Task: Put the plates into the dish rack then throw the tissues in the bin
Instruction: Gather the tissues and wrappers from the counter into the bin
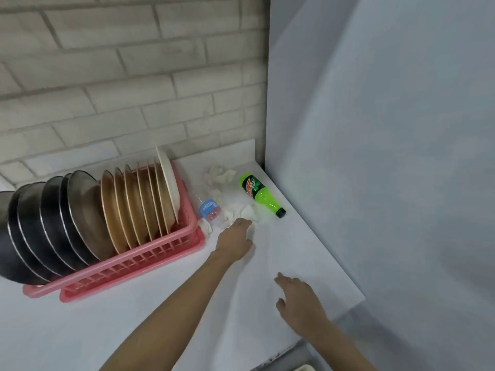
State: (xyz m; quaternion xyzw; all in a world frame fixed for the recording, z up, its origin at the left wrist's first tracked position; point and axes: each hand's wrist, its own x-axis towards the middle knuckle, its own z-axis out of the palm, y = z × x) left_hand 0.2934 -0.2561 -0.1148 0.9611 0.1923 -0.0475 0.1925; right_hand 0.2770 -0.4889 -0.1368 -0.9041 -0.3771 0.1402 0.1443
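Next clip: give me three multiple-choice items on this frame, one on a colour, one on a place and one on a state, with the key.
1. The rack is: A. blue; B. pink; C. white.
2. The green bottle lies: A. in the rack; B. on the counter, right of the tissues; C. on the floor.
3. The left hand is: A. open, reaching to the tissues; B. curled in a fist; C. holding the bottle.

Key:
1. B, because its plastic frame is pink.
2. B, because it lies on its side on the white counter, with the tissues to its left.
3. A, because its fingers are extended near a tissue and hold nothing.
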